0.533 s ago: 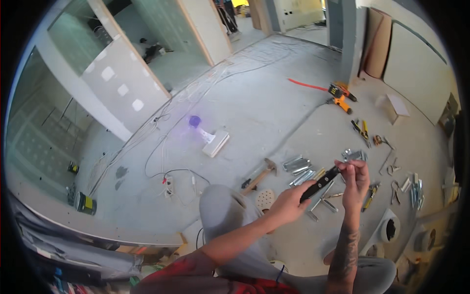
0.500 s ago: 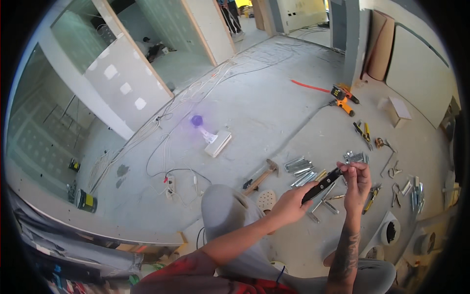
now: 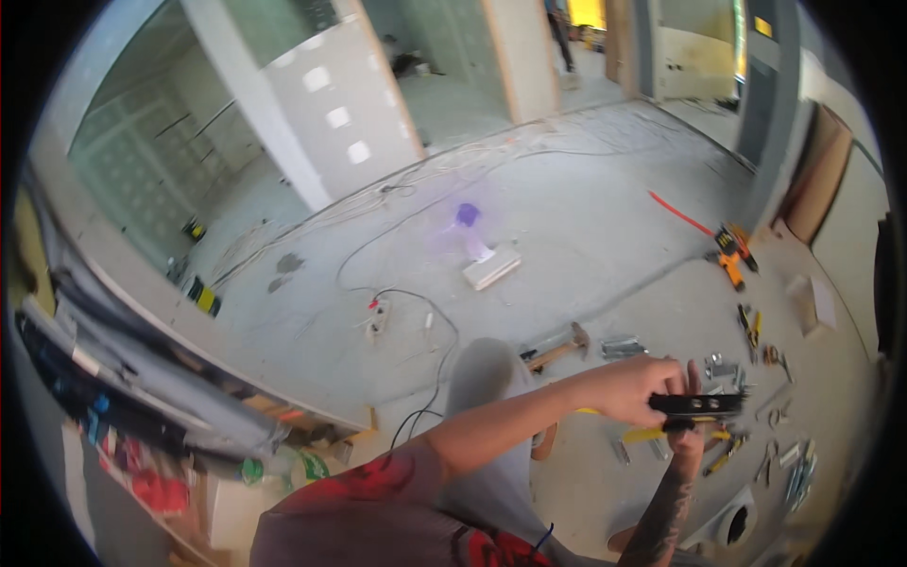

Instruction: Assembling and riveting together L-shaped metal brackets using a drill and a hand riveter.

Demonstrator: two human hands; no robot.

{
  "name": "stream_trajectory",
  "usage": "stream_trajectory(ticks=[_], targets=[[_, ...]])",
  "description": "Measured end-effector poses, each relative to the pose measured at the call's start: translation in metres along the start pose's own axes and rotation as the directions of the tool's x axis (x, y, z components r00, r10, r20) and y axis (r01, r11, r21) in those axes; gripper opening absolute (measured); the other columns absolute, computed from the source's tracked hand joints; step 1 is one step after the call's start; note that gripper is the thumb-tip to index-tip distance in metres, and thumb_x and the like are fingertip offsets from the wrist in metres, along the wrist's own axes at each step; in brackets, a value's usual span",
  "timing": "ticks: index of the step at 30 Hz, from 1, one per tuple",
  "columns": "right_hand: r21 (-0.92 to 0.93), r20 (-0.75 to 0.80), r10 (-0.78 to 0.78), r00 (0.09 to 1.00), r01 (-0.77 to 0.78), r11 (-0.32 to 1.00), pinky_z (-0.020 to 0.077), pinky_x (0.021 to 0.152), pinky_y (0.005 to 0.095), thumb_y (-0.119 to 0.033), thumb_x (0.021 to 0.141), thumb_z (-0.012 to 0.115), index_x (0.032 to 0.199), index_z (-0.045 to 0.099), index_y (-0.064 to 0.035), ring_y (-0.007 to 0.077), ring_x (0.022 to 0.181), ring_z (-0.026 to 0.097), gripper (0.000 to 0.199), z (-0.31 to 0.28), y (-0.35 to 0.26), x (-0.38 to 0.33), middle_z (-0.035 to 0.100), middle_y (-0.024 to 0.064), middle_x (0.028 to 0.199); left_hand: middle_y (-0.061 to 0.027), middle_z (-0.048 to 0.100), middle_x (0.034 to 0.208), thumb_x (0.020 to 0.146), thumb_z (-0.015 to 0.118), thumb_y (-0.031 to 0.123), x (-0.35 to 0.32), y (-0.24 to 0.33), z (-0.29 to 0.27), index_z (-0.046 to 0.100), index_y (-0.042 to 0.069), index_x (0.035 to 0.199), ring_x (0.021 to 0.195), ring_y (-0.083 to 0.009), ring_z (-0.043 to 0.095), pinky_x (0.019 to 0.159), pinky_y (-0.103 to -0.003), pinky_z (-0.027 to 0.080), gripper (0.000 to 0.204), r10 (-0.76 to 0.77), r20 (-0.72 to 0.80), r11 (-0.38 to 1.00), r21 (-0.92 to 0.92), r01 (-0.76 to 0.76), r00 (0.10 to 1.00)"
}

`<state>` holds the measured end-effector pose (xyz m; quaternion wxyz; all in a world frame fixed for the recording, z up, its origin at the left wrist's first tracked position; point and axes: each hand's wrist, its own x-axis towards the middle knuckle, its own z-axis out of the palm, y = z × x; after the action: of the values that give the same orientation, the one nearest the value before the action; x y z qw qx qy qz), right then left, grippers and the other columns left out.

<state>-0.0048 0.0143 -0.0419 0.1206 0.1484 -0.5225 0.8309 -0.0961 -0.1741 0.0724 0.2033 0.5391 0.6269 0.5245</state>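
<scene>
Both hands grip one black bar-shaped tool, level above the hammer on the floor. Left hand fingers wrap its near end; right hand fingers pinch it from below.

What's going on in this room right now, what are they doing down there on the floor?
A person sits on a dusty concrete floor, holding a slim black bar-shaped tool level with both hands: the left hand grips it from above, the right hand from below. Metal brackets and hand tools lie scattered around, with a hammer nearby and an orange power tool farther off.
</scene>
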Motion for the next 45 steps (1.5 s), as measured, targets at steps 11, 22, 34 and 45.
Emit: stream_trajectory(ticks=[11,22,34,45], targets=[[0.231,-0.239,-0.199,0.95,0.255,0.939,0.023,0.118,0.0528,-0.037,0.099,0.053,0.151,0.023,-0.0002,0.0303,0.146,0.026,0.07,-0.041,-0.043,0.013,0.034,0.0163,0.154,-0.0206,0.055,0.111,0.058,0.087,0.044,0.045,0.006,0.029,0.044,0.006,0.137,0.108,-0.0375,0.051,0.094,-0.049,0.039,0.097,0.249,-0.212,0.706,0.707,-0.028,0.945],[0.272,-0.561,0.38,0.735,-0.269,0.924,0.0475,0.08,0.0331,-0.032,0.088,0.067,0.113,0.064,-0.0042,0.0196,0.096,0.059,0.037,-0.078,0.118,-0.004,0.062,0.009,0.107,-0.0155,0.058,0.124,0.06,0.084,0.034,-0.036,-0.229,0.113,0.045,0.002,0.138,0.114,-0.029,0.056,0.1,-0.039,0.043,0.094,-0.566,0.007,0.824,-0.017,0.566,0.825],[0.074,-0.847,0.389,0.362,-0.644,0.761,0.0468,0.095,0.0385,-0.048,0.076,0.07,0.142,0.026,0.0098,0.0388,0.111,0.062,0.098,-0.068,0.228,-0.104,0.061,0.0312,0.116,-0.0129,0.052,0.124,0.081,0.065,0.043,-0.113,-0.266,0.177,0.041,0.023,0.137,0.111,-0.0284,0.053,0.096,-0.047,0.041,0.065,-0.707,0.55,-0.105,-0.703,0.703,0.445],[0.05,-0.868,0.299,0.396,-0.53,0.847,0.0469,0.096,0.0363,-0.049,0.075,0.072,0.146,0.024,0.0116,0.0362,0.114,0.061,0.105,-0.062,0.24,-0.107,0.061,0.0293,0.12,-0.0116,0.052,0.126,0.081,0.063,0.045,-0.122,-0.272,0.175,0.041,0.019,0.139,0.114,-0.0281,0.052,0.097,-0.047,0.04,0.068,-0.73,0.53,-0.059,-0.678,0.732,0.432]])
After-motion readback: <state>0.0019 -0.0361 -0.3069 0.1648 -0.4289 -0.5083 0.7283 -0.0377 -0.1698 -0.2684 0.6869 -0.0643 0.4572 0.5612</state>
